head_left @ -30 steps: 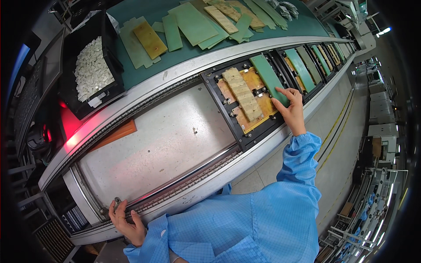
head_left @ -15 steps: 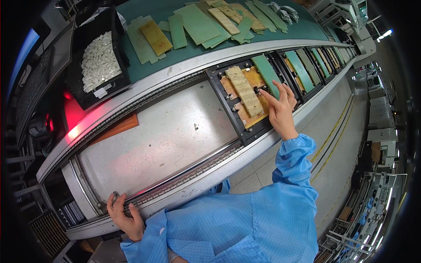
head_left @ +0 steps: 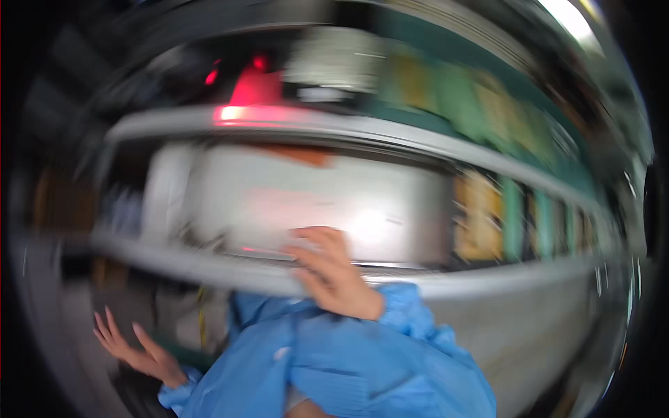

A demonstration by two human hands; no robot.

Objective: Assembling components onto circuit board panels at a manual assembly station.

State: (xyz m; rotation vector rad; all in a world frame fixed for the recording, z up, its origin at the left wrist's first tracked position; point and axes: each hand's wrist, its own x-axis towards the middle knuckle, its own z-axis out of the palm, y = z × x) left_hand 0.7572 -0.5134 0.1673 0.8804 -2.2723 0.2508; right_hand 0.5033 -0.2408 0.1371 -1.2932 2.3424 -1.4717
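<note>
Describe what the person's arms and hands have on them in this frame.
Both arms wear loose light-blue smock sleeves with gathered elastic cuffs at the wrists. The left hand and the right hand are bare: no gloves show. The frame is heavily blurred by motion, so rings, wrist straps or markings on the sleeves cannot be made out.

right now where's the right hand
In the blurred head view the right hand is low at centre, on the near rail of the conveyor, just in front of the bare metal plate.

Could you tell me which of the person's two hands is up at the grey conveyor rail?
The right hand, fingers over the blurred grey conveyor rail; the left hand hangs lower, fingers spread, empty.
</note>
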